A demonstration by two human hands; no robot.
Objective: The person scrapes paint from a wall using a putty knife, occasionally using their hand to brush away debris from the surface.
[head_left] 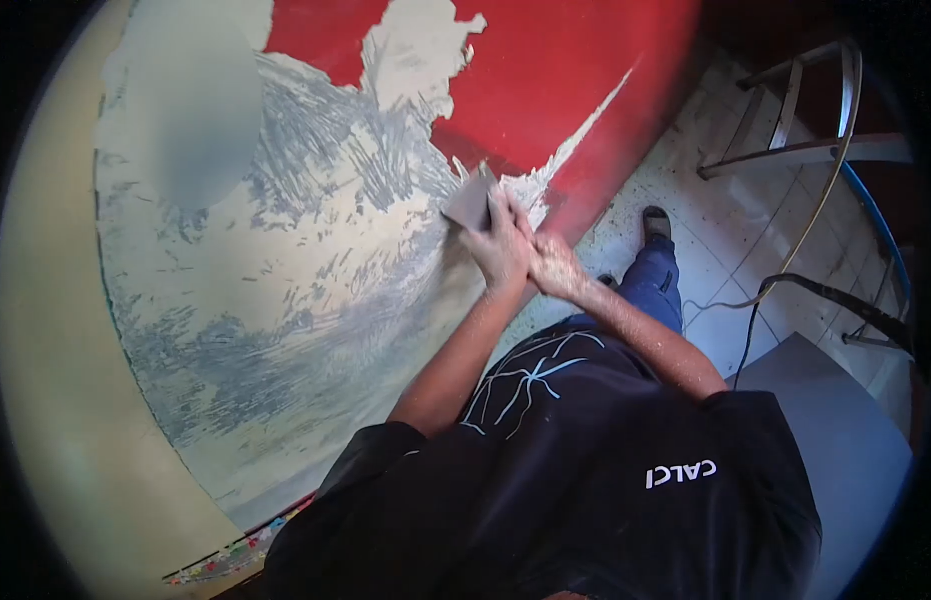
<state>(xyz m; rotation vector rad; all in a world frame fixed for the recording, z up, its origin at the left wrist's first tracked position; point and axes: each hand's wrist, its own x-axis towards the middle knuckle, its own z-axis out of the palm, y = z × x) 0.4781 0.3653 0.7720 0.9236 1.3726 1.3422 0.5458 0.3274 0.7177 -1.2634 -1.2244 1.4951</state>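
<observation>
My left hand grips a flat grey block or blade, its exact kind unclear. The tool lies against a large surface covered with whitish, scratched coating, close to where the coating meets a red area. My right hand is closed and pressed against the side of my left hand. Its fingertips are partly hidden, so whether it also touches the tool is unclear. Pale dust coats both hands. A thin pale streak runs across the red area above my hands.
A metal ladder stands at the upper right on a tiled floor. A yellowish cable and a blue one hang beside it. A shoe shows below the surface's edge. A grey panel is at the lower right.
</observation>
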